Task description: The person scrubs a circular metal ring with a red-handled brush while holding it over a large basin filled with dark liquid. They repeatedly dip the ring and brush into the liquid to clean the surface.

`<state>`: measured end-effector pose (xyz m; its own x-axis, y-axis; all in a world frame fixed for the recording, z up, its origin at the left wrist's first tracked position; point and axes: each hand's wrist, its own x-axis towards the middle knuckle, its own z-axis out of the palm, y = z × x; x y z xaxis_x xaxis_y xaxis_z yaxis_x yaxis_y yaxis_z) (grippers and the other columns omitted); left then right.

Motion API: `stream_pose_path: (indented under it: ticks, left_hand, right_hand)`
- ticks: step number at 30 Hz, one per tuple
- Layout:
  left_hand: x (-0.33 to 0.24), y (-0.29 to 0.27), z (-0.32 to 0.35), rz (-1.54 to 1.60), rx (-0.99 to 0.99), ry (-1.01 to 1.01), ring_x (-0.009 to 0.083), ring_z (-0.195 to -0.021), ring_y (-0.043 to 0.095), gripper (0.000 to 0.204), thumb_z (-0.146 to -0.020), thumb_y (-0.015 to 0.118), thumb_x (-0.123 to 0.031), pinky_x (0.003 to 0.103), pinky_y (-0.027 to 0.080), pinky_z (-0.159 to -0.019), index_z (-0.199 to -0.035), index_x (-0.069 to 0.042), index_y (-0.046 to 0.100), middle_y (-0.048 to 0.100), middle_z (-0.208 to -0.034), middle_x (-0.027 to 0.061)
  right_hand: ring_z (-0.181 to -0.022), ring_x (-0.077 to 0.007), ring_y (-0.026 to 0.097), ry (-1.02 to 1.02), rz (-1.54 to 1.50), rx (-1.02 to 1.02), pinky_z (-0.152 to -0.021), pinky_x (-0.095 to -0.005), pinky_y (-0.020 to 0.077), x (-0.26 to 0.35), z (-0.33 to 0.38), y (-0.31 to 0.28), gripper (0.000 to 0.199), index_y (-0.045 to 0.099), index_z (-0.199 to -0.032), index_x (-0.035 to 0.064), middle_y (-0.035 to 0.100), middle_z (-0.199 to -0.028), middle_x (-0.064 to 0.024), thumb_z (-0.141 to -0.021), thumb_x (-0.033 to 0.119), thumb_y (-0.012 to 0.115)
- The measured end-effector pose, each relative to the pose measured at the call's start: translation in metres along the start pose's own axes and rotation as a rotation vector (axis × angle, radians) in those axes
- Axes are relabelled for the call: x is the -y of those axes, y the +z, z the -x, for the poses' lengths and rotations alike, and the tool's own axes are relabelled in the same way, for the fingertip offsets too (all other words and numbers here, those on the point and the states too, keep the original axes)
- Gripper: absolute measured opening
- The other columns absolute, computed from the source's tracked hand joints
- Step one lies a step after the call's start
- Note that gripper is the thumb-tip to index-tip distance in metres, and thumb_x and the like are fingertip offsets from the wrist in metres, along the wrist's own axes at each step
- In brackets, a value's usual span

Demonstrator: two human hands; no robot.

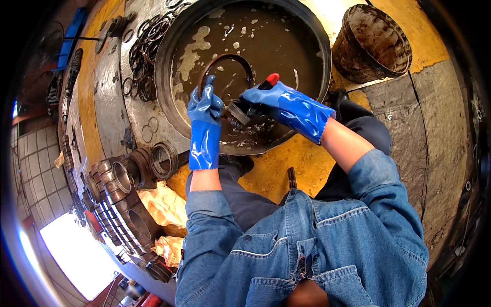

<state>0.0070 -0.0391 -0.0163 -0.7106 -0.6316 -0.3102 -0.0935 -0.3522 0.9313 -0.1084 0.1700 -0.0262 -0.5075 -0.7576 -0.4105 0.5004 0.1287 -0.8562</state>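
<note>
Blue rubber gloves cover both my hands over a large round metal basin [166, 102] of murky brown liquid. My left hand [206, 105] is closed on a thin, rusty-brown metal ring [233, 55], whose far arc stands out above the liquid. In my right hand [268, 97] is a brush with a dark handle and a red end [272, 79]. Its greyish head [238, 112] is down at the liquid, inside the ring's curve and near my left fingers. The ring's near part is hidden by the gloves and the liquid. Ripples show below the brush.
A dirty, dark bucket [354, 53] stands right of the basin. Left of it lies a heap of dark rings [146, 51]. Stacked metal rings [163, 159], cylindrical parts [121, 176] and crumpled brown paper [162, 203] sit nearer at left. My legs straddle the yellow floor [276, 169].
</note>
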Motion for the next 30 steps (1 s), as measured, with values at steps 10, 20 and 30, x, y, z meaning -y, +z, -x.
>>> stream_pose_path:
  ticks: [10,20,30]
  left_hand:
    - [0.010,-0.038,-0.029,0.733,0.428,-0.037,0.0060,-0.054,0.044,0.036,-0.107,0.066,-0.035,0.024,0.033,-0.054,-0.140,-0.019,0.068,0.070,-0.082,-0.0072]
    - [-0.008,-0.011,-0.011,-0.629,0.095,0.377,0.0144,-0.096,0.071,0.058,-0.088,0.082,-0.008,0.029,0.059,-0.086,-0.141,0.004,0.059,0.073,-0.109,0.0107]
    - [-0.019,0.017,0.020,-0.455,0.186,-0.148,0.0063,-0.061,0.056,0.032,-0.100,0.072,-0.015,0.022,0.042,-0.054,-0.130,-0.003,0.070,0.075,-0.085,0.0050]
  right_hand:
    - [-0.083,-0.0204,0.072,0.060,0.536,-0.107,-0.083,-0.0361,0.0552,0.031,-0.017,-0.024,0.056,0.082,-0.105,0.0070,0.079,-0.090,-0.0109,-0.092,0.061,0.072]
    - [-0.096,-0.0328,0.075,-0.086,1.054,-0.038,-0.086,-0.0433,0.0581,0.053,-0.010,-0.035,0.034,0.079,-0.106,0.0162,0.078,-0.099,-0.0124,-0.090,0.046,0.074]
    - [-0.099,-0.0344,0.075,-0.228,1.018,-0.255,-0.088,-0.0442,0.0590,0.019,-0.026,-0.039,0.031,0.080,-0.108,0.0186,0.079,-0.102,-0.0095,-0.090,0.044,0.076]
